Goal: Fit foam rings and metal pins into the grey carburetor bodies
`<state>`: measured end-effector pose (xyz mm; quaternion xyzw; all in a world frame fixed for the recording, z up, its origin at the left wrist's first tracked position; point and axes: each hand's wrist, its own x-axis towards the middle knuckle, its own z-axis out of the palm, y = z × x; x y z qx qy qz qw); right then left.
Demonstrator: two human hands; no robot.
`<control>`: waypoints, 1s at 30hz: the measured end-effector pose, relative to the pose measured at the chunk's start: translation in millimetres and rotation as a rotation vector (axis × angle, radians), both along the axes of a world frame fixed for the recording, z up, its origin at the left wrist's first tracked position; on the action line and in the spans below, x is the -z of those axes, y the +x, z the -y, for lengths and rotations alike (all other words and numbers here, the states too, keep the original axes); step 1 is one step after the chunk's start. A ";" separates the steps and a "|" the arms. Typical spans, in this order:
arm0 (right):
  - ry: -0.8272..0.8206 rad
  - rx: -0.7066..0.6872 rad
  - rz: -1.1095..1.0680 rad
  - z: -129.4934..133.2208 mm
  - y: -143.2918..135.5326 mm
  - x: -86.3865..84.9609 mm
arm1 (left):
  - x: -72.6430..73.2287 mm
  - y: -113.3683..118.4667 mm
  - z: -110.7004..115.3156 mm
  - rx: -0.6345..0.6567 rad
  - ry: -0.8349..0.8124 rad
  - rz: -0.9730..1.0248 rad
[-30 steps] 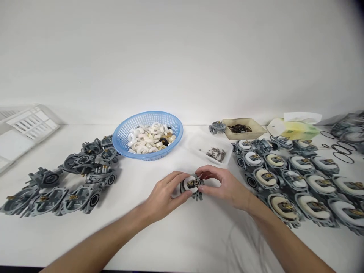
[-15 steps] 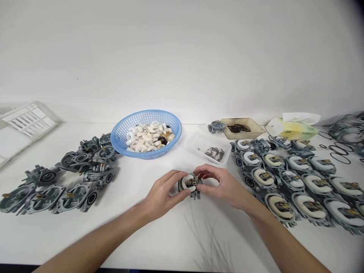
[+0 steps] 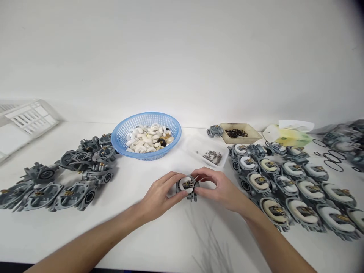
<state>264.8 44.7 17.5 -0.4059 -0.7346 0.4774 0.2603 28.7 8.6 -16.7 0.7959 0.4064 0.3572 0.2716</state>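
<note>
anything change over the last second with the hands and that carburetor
Hardly. Both the left hand and right hand still pinch the same carburetor body on the white table, fingers barely shifted. Only the camera view drifted a little. The blue basket and rows of carburetors stayed put.

White tabletop running left to right; plain white wall along its far edge, evenly lit.

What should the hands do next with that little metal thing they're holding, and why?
Probably set it at the end of the finished rows on the right. The carburetor body, held by the left hand and right hand, already carries a white float like those; the pile on the left has none.
</note>
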 end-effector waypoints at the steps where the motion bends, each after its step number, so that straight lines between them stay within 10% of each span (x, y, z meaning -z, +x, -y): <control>1: 0.000 0.004 0.000 0.0 -0.3 -0.2 | -0.5 0.1 0.2 0.000 0.000 0.002; 30: 0.014 -0.025 0.009 2.2 -2.7 -3.3 | -1.9 0.6 1.3 -0.014 -0.003 -0.001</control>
